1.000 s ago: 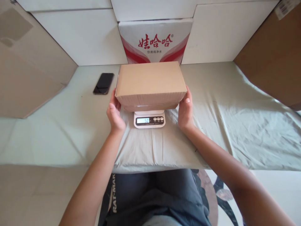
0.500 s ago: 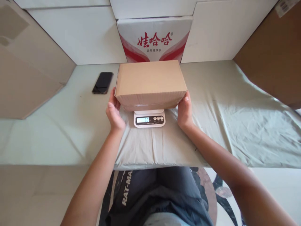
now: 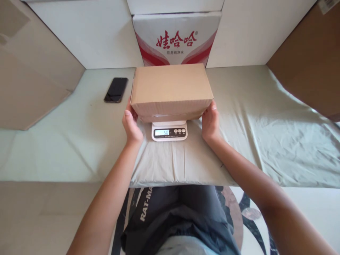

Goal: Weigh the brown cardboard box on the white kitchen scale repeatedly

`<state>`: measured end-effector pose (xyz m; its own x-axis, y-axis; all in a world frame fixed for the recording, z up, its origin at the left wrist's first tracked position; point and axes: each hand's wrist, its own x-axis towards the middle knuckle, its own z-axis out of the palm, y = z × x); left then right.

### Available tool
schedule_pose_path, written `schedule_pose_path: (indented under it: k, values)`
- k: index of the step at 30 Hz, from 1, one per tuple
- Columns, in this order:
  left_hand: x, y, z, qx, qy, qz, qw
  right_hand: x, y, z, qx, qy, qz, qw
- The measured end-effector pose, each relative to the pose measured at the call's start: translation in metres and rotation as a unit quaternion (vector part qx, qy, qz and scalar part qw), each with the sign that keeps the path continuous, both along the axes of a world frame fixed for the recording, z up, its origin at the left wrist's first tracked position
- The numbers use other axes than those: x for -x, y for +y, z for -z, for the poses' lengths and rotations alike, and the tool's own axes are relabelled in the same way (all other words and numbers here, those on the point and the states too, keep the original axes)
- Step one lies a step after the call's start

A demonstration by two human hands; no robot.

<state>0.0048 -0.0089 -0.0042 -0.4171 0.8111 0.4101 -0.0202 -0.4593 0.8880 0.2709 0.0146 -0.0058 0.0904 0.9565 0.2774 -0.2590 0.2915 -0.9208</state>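
Left hand [image 3: 132,124] cups left end of cardboard box [image 3: 171,88], fingers curled on it; right hand [image 3: 210,122] grips right end likewise. Box sits on white kitchen scale [image 3: 169,131], display reads 50. Phone [image 3: 116,90] left on green cloth [image 3: 255,120]. Red-and-white carton [image 3: 176,39] behind.

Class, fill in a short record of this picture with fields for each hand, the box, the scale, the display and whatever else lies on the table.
left hand: left hand pressed against the left end of the cardboard box
right hand: right hand pressed against the box's right end
box: closed, plain brown, over the scale
scale: white kitchen scale on the pale green cloth, mostly hidden under the box
display: reads 50
also there: black phone lying flat to the left; red and white carton behind the box
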Motion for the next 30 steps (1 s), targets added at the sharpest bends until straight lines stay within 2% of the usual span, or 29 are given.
schedule_pose_path:
  k: [12, 17, 30]
  values:
    - [0.0021, 0.0024, 0.0008, 0.002, 0.025, -0.007, 1.0, 0.0018, 0.0001, -0.0011, -0.007, -0.018, -0.01, 1.0]
    - [0.0023, 0.0031, 0.0003, 0.007, 0.018, -0.013, 1.0, 0.003, -0.0007, -0.0027, -0.006, 0.01, -0.009, 1.0]
    - [-0.001, 0.0028, -0.0043, 0.015, 0.0, -0.007, 1.0, 0.003, 0.0038, -0.0023, -0.013, -0.028, -0.014, 0.999]
